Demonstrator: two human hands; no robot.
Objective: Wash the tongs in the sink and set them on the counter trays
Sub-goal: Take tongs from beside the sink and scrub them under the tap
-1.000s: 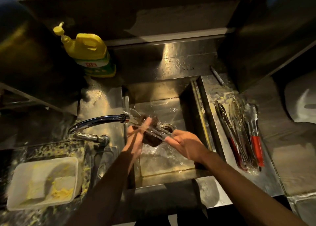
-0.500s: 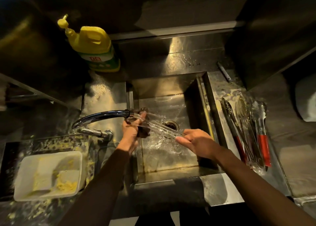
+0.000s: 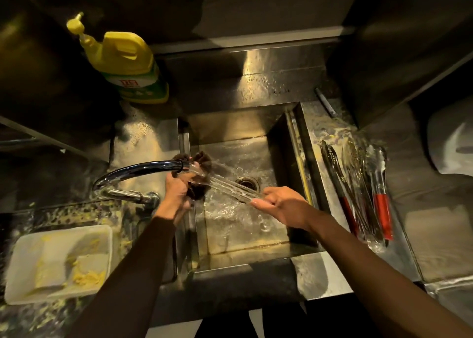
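Clear plastic tongs (image 3: pixel 230 188) stretch across the steel sink (image 3: pixel 245 235), under the faucet spout (image 3: pixel 143 170). My right hand (image 3: pixel 281 206) grips their near end. My left hand (image 3: pixel 178 193) holds a dark scrubber (image 3: pixel 202 162) pressed against the tongs' far end, right below the spout. Water splashes in the basin around the drain (image 3: pixel 247 181). Several other tongs (image 3: pixel 358 189), some with red handles, lie on the wet counter tray (image 3: pixel 320 276) to the right of the sink.
A yellow dish soap bottle (image 3: pixel 125 64) stands behind the sink at the left. A white tray with yellow food residue (image 3: pixel 56 263) sits on the messy left counter. A dark marker-like stick (image 3: pixel 325 102) lies behind the tongs. A pale object (image 3: pixel 450 148) is at the far right.
My left hand with the scrubber has slid along the tongs toward the spout end, away from my right hand. The view has shifted slightly.
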